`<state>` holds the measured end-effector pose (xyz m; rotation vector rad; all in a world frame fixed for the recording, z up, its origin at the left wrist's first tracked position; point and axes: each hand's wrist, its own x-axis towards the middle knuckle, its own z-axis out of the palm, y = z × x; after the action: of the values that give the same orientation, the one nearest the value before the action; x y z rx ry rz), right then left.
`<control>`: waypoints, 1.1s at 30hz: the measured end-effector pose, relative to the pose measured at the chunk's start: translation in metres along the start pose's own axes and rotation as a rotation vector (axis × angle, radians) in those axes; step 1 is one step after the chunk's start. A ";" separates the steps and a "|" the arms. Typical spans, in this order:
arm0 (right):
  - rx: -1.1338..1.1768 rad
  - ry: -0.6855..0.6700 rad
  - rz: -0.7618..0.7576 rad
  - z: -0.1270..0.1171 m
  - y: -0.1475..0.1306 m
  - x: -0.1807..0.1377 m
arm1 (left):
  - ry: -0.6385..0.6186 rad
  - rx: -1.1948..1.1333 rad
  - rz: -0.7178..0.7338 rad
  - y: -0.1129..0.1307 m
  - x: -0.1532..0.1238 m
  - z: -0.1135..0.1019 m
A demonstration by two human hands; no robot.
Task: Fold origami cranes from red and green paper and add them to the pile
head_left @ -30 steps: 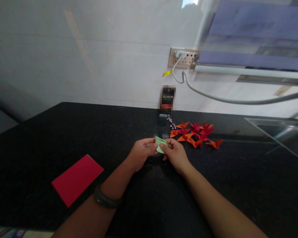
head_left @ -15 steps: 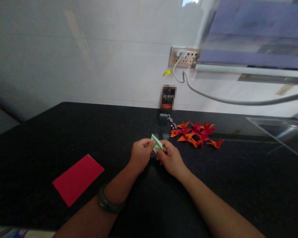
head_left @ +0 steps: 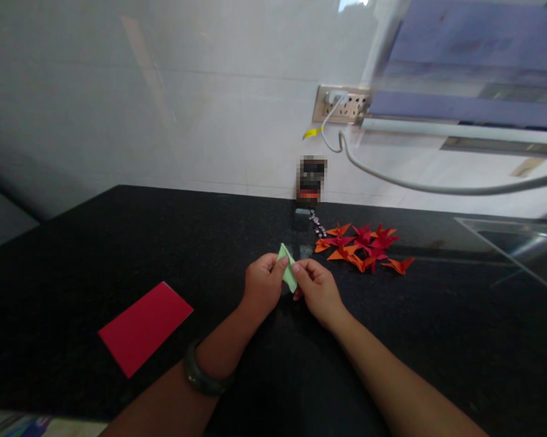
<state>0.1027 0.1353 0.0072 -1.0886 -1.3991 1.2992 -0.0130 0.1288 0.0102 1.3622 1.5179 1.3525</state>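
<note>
A small piece of light green folded paper (head_left: 289,278) is held up between my two hands over the dark counter. My left hand (head_left: 263,282) pinches its left side, thumb on the near face. My right hand (head_left: 317,288) grips the right edge between thumb and fingers. The paper is narrow, with a pointed top and a pointed bottom; its far side is hidden. Beyond my right hand lies a group of orange and red folded paper cranes (head_left: 364,246). A stack of red paper (head_left: 146,328) rests on the counter to the left of my left hand.
The black counter (head_left: 200,243) runs back to a pale tiled wall. A pixelated phone (head_left: 311,182) with a bead strap (head_left: 317,223) leans there. A socket panel (head_left: 341,104) with a plugged-in white cable (head_left: 391,181) is above. A sink (head_left: 519,243) lies at the right.
The green paper has turned in my hands and looks narrower and more upright. My right thumb has moved up along its right edge. The view has shifted slightly.
</note>
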 end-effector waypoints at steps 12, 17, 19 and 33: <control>-0.206 -0.189 -0.013 -0.029 -0.004 0.009 | -0.174 -0.122 0.011 0.000 0.003 -0.003; -0.123 -0.160 0.017 -0.035 -0.009 0.009 | -0.215 -0.255 -0.154 0.005 0.003 -0.003; -0.025 -0.080 0.011 -0.032 -0.009 0.008 | -0.108 -0.287 -0.164 0.005 0.003 -0.001; -0.158 0.114 0.019 -0.019 -0.004 0.006 | -0.132 -0.217 -0.136 0.005 0.002 0.002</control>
<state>0.1203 0.1447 0.0121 -1.2648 -1.4269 1.1360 -0.0101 0.1306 0.0149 1.1675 1.3107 1.2762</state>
